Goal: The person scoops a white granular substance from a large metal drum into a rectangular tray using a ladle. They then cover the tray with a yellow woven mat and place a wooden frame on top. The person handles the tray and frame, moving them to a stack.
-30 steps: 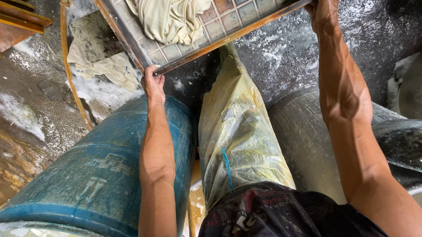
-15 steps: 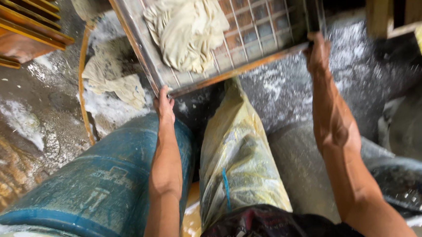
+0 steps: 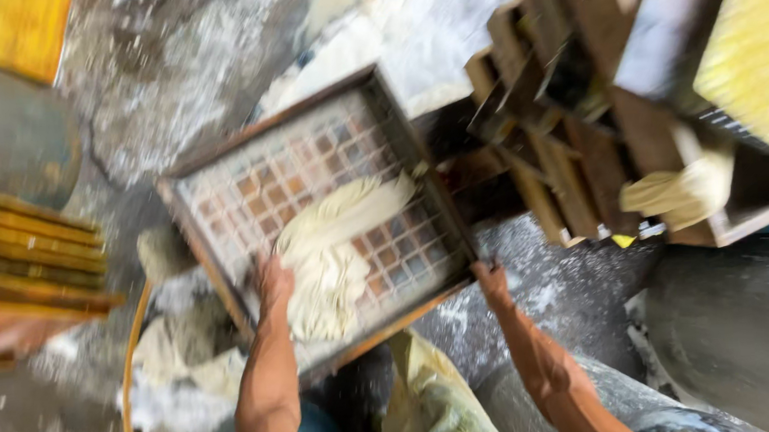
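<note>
Hands [image 3: 274, 285] [image 3: 492, 281] on tray [image 3: 227, 281] near edge — fingers gripping rim; cloth [image 3: 337, 251] inside, floor [image 3: 551, 276] around.

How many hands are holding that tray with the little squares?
2. The left hand is on the near left edge of the gridded tray, and the right hand grips its near right corner.

I see my left hand [image 3: 274, 282] on the near-left rim of a wooden-framed mesh tray [image 3: 245, 158], its fingers beside a pale wad of cloth [image 3: 333, 256] lying on the grid. My right hand [image 3: 492, 282] grips the tray's near-right corner. The tray sits tilted over a wet, white-spattered floor [image 3: 551, 276]. Stacked wooden frames [image 3: 16, 242] stand left; a wooden rack [image 3: 569, 140] stands far right. The picture is blurred.
</note>
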`<state>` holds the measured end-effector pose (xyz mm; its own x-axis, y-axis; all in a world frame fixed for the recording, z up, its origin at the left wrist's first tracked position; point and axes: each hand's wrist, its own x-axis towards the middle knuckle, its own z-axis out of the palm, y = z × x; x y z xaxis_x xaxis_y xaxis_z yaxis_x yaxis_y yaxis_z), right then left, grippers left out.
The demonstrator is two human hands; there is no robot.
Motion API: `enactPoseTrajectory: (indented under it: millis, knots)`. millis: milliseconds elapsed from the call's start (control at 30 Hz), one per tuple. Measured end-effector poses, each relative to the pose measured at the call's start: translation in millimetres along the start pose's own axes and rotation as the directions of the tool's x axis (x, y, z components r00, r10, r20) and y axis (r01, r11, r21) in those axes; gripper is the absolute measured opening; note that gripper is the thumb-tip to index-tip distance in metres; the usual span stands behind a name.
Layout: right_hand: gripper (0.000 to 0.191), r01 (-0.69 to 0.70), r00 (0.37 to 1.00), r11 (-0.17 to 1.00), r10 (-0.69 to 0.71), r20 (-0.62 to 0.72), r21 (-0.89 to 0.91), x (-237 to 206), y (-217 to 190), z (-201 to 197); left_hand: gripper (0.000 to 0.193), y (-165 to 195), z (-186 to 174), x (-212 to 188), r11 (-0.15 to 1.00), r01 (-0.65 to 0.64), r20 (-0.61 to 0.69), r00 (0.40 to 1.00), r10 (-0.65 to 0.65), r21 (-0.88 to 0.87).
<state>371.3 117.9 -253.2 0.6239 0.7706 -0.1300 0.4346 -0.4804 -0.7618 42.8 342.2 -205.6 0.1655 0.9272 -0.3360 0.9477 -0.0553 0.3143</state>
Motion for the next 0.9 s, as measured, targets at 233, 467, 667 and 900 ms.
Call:
enactPoseTrajectory:
  millis: [233, 467, 667, 900]
  knots:
    - [0.065, 0.192, 0.978, 0.959, -0.204, -0.037, -0.206, 16, -54, -11, 0.037, 21, 2, -19, 0.999, -0.011, 0.194, 0.981, 0.019, -0.044]
    - [0.051, 0.656, 0.578, 0.724, -0.663, 0.475, 0.213, -18, -179, 18, 0.03, 57, -62, -114, 0.762, -0.357, 0.009, 0.903, 0.429, -0.541]
    - [0.021, 0.631, 0.541, 0.538, -0.822, 0.18, 0.56, -28, -281, -44, 0.055, 64, -126, -150, 0.889, -0.39, -0.165, 0.919, 0.358, -0.24]
    - [0.017, 0.922, 0.271, 0.155, -0.914, -0.303, 0.355, -47, -394, -157, 0.021, 93, -131, -167, 0.729, -0.553, -0.429, 0.818, 0.382, -0.404]
